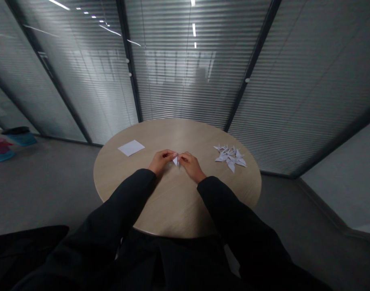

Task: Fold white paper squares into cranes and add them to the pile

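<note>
While the left hand (161, 160) and right hand (191, 165) pinch a seemingly half-folded paper (175, 161), finished-looking shapes (230, 157) lie right of it, an unfolded sheet (131, 148) left.

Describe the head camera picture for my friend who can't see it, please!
A person's left hand and right hand hold a small folded white paper over a round, wood-coloured table. On the table, a flat white sheet lies to the left, and a cluster of folded white papers to the right.
</note>
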A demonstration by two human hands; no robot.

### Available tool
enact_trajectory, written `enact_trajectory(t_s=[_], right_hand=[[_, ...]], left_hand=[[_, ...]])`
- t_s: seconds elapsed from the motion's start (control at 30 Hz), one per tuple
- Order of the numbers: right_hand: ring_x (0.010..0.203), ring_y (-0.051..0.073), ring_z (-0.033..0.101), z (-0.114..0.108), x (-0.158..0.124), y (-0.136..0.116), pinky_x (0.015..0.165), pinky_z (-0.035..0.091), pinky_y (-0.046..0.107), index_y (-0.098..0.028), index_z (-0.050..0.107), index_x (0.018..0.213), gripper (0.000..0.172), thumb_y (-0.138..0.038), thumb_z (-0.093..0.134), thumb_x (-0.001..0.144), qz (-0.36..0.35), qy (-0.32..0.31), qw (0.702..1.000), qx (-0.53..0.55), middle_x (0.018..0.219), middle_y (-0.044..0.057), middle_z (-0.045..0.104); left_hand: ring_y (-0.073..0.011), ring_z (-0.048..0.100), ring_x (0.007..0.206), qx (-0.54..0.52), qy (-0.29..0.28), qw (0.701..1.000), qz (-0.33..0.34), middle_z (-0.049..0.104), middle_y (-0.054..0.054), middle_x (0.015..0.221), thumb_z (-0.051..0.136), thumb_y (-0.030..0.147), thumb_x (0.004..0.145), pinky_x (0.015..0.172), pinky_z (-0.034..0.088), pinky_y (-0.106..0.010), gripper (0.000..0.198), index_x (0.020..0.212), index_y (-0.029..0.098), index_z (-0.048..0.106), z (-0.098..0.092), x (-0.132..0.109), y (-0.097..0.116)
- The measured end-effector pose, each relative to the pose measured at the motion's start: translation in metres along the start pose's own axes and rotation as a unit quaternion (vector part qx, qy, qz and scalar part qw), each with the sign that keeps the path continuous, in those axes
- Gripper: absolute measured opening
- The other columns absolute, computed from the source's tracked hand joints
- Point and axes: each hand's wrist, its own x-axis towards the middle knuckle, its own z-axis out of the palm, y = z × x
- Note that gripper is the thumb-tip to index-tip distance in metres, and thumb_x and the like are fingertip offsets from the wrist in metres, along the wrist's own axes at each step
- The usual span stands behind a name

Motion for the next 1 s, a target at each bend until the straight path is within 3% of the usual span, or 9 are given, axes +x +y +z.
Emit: enact_trajectory(t_s=[0.33, 0.47, 0.7, 0.87, 1.0], right_hand=[[0.084, 0.015, 0.054, 0.002, 0.0, -0.005, 0.08, 0.042, 0.028, -0.02, 0.063, 0.077, 0.023, -0.028, 0.047, 0.09, 0.005, -0.017, 1.0, 0.021, 0.082, 0.001, 0.056], [0.087, 0.016, 0.058, 0.005, 0.0, -0.005, 0.083, 0.044, 0.031, -0.02, 0.065, 0.082, 0.018, -0.038, 0.06, 0.082, 0.04, -0.024, 0.996, 0.08, 0.086, 0.002, 0.061], [0.074, 0.017, 0.065, 0.011, -0.001, -0.001, 0.078, 0.05, 0.033, -0.019, 0.065, 0.077, 0.027, -0.042, 0.074, 0.067, 0.137, -0.066, 0.949, 0.277, 0.077, 0.003, 0.069], [0.065, 0.015, 0.065, 0.007, -0.001, -0.003, 0.071, 0.051, 0.032, -0.017, 0.066, 0.073, 0.031, -0.043, 0.078, 0.062, 0.18, -0.073, 0.934, 0.299, 0.068, 0.003, 0.069], [0.06, 0.014, 0.063, 0.002, -0.003, -0.008, 0.065, 0.051, 0.03, -0.015, 0.065, 0.072, 0.033, -0.044, 0.076, 0.063, 0.207, -0.098, 0.926, 0.301, 0.065, 0.003, 0.068]], left_hand=[[-0.0121, 0.052, 0.062, 0.003, 0.05, 0.999, -0.003, 0.06, -0.001, 0.064, 0.074, 0.032, 0.068, 0.065, 0.04, -0.027, 0.02, 0.07, 0.015, 0.064, 0.002, -0.001, -0.004], [-0.011, 0.049, 0.057, 0.025, 0.056, 0.998, -0.01, 0.056, 0.002, 0.06, 0.069, 0.028, 0.072, 0.06, 0.038, -0.025, 0.015, 0.071, 0.015, 0.06, 0.003, -0.001, -0.003], [-0.0127, 0.052, 0.059, 0.055, 0.045, 0.997, -0.009, 0.056, 0.001, 0.061, 0.065, 0.024, 0.075, 0.061, 0.04, -0.026, 0.011, 0.072, 0.017, 0.057, 0.007, -0.001, -0.002], [-0.0117, 0.049, 0.059, 0.086, 0.039, 0.995, 0.009, 0.054, 0.002, 0.061, 0.066, 0.029, 0.074, 0.061, 0.039, -0.025, 0.015, 0.072, 0.017, 0.058, 0.005, -0.001, -0.007], [-0.0139, 0.054, 0.067, 0.083, -0.003, 0.996, 0.016, 0.061, -0.001, 0.068, 0.069, 0.039, 0.071, 0.067, 0.042, -0.027, 0.024, 0.076, 0.016, 0.064, 0.003, 0.0, -0.007]])
